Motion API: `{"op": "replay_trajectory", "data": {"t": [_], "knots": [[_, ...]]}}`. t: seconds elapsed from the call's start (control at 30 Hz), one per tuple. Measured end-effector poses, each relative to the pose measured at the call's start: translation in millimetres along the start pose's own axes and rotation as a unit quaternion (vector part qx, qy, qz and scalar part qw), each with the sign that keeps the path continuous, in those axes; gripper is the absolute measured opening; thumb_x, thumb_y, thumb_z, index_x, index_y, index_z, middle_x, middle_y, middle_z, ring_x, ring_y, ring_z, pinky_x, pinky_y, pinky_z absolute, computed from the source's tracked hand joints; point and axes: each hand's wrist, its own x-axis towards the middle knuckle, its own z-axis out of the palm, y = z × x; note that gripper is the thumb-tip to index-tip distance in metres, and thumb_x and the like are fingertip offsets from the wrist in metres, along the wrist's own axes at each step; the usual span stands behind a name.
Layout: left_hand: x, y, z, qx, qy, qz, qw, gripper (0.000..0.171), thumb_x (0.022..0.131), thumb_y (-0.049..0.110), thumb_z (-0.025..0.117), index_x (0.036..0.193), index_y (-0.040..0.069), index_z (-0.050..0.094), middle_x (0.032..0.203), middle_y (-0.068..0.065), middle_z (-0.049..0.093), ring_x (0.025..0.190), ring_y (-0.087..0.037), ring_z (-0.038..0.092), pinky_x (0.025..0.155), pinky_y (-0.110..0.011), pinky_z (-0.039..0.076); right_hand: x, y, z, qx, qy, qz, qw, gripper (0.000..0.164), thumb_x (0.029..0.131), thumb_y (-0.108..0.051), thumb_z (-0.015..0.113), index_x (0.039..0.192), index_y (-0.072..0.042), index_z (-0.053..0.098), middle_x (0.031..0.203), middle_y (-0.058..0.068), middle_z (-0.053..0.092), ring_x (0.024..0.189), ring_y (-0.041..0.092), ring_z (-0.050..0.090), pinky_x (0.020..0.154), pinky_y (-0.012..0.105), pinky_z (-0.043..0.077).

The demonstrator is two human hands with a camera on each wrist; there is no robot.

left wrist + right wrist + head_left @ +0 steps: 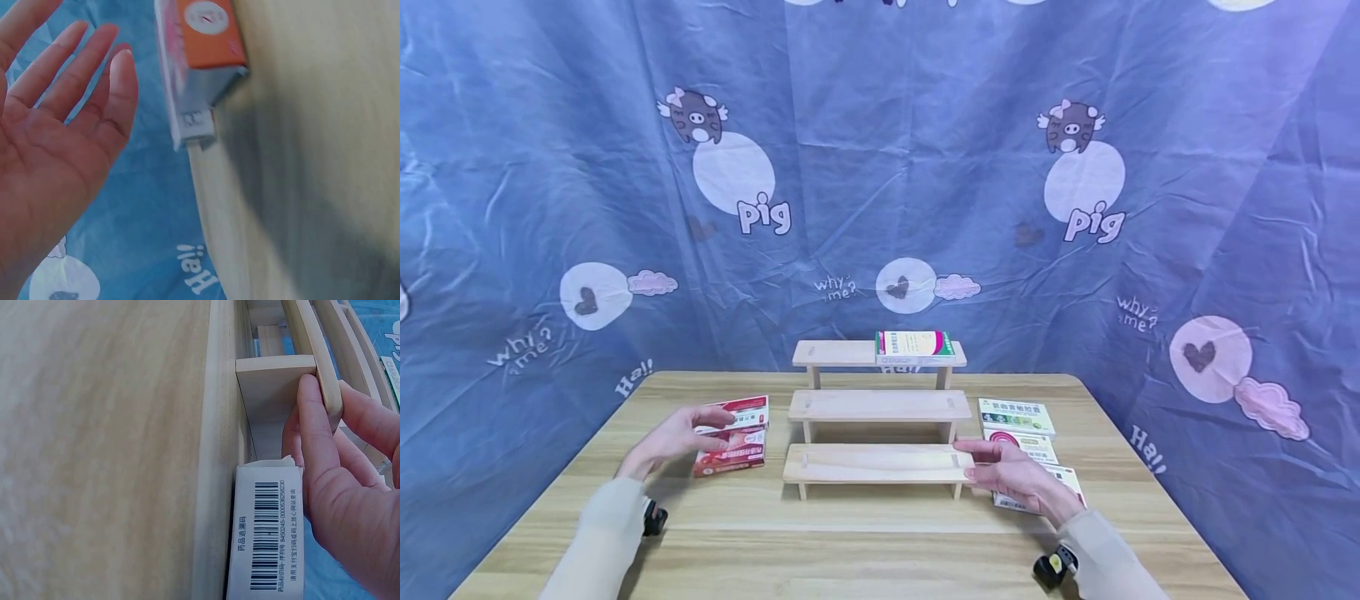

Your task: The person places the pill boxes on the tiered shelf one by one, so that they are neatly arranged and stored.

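A three-step wooden display stand (880,406) stands on the table. My right hand (1015,477) pinches the right end of its lowest board (325,369), fingers beneath and thumb side above in the right wrist view. Over on the left, my left hand (679,433) hovers over two medicine boxes, with its fingers spread and nothing held. One is a red box (730,454); behind it lies a red-and-white box (748,412). In the left wrist view the palm shows beside an orange-ended box (209,37). A green-and-white medicine box (914,346) lies on the top board.
Right of the stand lie a green-and-white box (1017,417), a white box with a red ring (1026,443) and a nearer white box (1063,479), partly behind my right hand. Its barcode side (265,531) faces the right wrist camera. A blue curtain (880,183) hangs behind the wooden table (850,542).
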Motion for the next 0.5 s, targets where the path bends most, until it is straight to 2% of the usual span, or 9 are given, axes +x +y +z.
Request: {"op": "replay_trajectory", "data": {"t": [0.07, 0.13, 0.2, 0.33, 0.5], "knots": [[-0.4, -3.8, 0.9, 0.009, 0.004, -0.013, 0.9999, 0.053, 0.079, 0.017, 0.08, 0.125, -0.002, 0.062, 0.13, -0.023, 0.06, 0.126, -0.043, 0.049, 0.105, -0.057, 0.042, -0.3, -0.4, 0.3, 0.003, 0.0, -0.001, 1.0, 0.061, 0.09, 0.006, 0.061, 0.146, 0.007, 0.037, 0.119, 0.014, 0.065, 0.104, 0.025, 0.068, 0.095, 0.038, 0.056], [-1.0, -7.5, 2.0, 0.016, 0.011, -0.032, 0.9993, 0.054, 0.077, 0.017, 0.082, 0.124, -0.001, 0.063, 0.131, -0.022, 0.06, 0.128, -0.043, 0.047, 0.106, -0.061, 0.039, -0.5, -0.6, 0.4, 0.004, 0.0, -0.001, 1.0, 0.061, 0.09, 0.006, 0.061, 0.145, 0.007, 0.037, 0.119, 0.015, 0.064, 0.104, 0.025, 0.068, 0.094, 0.038, 0.056], [-1.8, -11.3, 3.2, 0.019, 0.013, -0.046, 0.9987, 0.055, 0.075, 0.016, 0.083, 0.124, -0.001, 0.063, 0.132, -0.022, 0.059, 0.128, -0.042, 0.046, 0.105, -0.058, 0.039, -0.6, -0.5, 0.8, 0.006, 0.002, 0.001, 1.0, 0.061, 0.089, 0.006, 0.061, 0.145, 0.007, 0.038, 0.119, 0.015, 0.064, 0.103, 0.025, 0.068, 0.094, 0.037, 0.056], [-3.6, -17.0, 4.5, 0.029, 0.01, -0.039, 0.9988, 0.058, 0.074, 0.014, 0.083, 0.125, -0.003, 0.062, 0.129, -0.023, 0.059, 0.123, -0.04, 0.048, 0.1, -0.046, 0.043, -0.8, 0.4, 1.2, 0.009, 0.003, 0.004, 1.0, 0.062, 0.088, 0.007, 0.061, 0.145, 0.007, 0.037, 0.119, 0.014, 0.063, 0.102, 0.024, 0.068, 0.094, 0.037, 0.057], [-3.8, -17.9, 5.0, 0.047, 0.004, -0.027, 0.9985, 0.057, 0.072, 0.015, 0.084, 0.124, 0.003, 0.065, 0.13, -0.022, 0.058, 0.123, -0.039, 0.047, 0.101, -0.049, 0.04, -0.6, 1.3, 0.8, 0.01, 0.002, 0.002, 1.0, 0.061, 0.089, 0.007, 0.061, 0.145, 0.007, 0.037, 0.118, 0.014, 0.064, 0.103, 0.025, 0.068, 0.094, 0.038, 0.056]]}}
